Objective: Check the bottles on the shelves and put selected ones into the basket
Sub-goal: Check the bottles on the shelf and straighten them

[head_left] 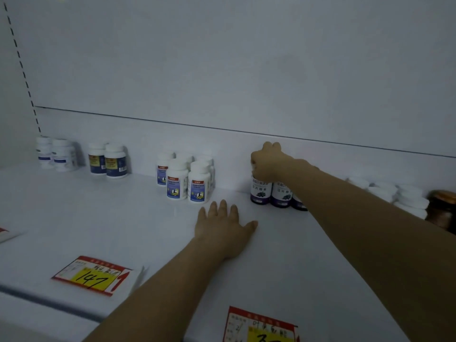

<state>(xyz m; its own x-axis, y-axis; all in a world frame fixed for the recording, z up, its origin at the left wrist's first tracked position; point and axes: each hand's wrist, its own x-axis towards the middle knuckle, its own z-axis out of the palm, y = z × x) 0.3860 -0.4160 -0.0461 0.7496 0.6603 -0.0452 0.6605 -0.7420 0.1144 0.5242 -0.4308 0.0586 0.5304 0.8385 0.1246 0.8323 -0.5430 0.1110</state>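
On the white shelf (pixel 123 218), purple-labelled white bottles (pixel 281 193) stand in a small group against the back wall. My right hand (pixel 267 161) reaches in from the right and grips the cap of the leftmost purple bottle (pixel 260 192); that cap is hidden under my fingers. My left hand (pixel 223 227) lies flat on the shelf in front of the bottles, fingers straight, holding nothing. No basket is in view.
To the left stand several blue-labelled bottles (pixel 185 181), two dark blue and yellow bottles (pixel 108 161) and two white bottles (pixel 56 154). White-capped bottles (pixel 399 196) and a brown jar (pixel 444 208) stand at the right. Price tags (pixel 93 275) lie at the shelf's front edge.
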